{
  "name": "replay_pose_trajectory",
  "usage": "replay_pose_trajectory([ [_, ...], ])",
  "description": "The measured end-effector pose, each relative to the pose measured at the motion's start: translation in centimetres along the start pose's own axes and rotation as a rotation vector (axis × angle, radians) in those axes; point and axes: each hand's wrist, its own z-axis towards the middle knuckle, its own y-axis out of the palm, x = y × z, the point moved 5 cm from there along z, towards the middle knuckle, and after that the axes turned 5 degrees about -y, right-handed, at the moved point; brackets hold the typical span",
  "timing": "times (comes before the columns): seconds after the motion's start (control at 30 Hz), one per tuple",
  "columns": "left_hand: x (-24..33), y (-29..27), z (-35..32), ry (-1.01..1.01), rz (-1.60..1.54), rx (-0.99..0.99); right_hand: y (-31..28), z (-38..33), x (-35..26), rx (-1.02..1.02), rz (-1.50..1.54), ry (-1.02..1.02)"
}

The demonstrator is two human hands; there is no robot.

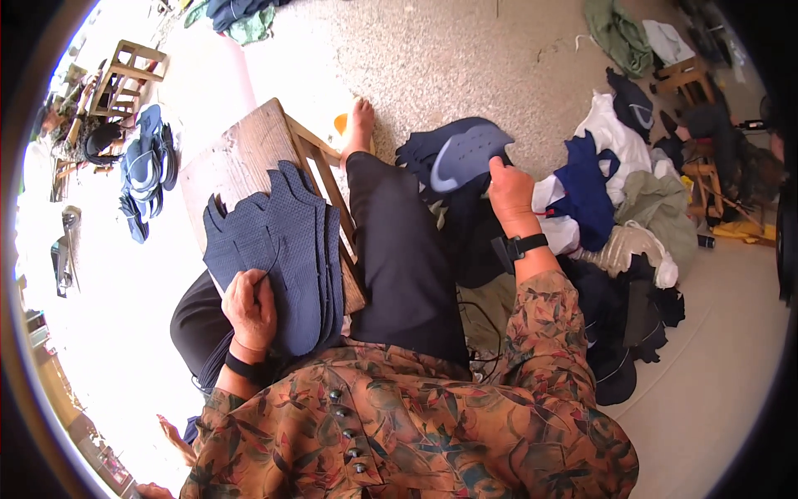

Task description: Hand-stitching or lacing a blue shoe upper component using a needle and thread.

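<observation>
The fingers of the left hand are curled shut on the near edge of a stack of navy fabric pieces – pointed, quilted-looking cut-outs, fanned so that their tips step up and away from the person. The stack lies across a small wooden stool, whose slatted side shows just to the right of the cloth. A dark band sits on the left wrist. Far to the left, on the sunlit floor, lie several blue shoe-upper pieces in a loose heap, with a wooden frame beyond them.

Between the two hands runs the person's leg in dark trousers, ending in a bare foot on the speckled floor.

The right hand reaches forward to a second pile of navy cut pieces on the floor – its thumb and fingers pinch the right edge of the top piece, which bears a lighter blue curved patch. A black watch is strapped to that wrist.

Right of the hand lies a jumble of cloth: white, navy, olive and black garments and scraps, touching one another. Farther right stands another low wooden stool.
</observation>
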Motion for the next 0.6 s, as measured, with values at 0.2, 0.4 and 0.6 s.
replay_pose_trajectory([
  [0.2,-0.1,-1.0,-0.2,-0.112,-0.052,-0.058,-16.6,0.8,-2.1,0.427,-0.055,-0.173],
  [0.4,10.4,-6.9,0.2,0.141,-0.354,0.026,-29.0,1.7,-13.5,0.358,-0.031,-0.413],
  [0.6,11.8,-5.9,-1.7,0.064,-0.341,0.013,-32.0,1.1,-26.0,0.205,0.088,-0.728],
])
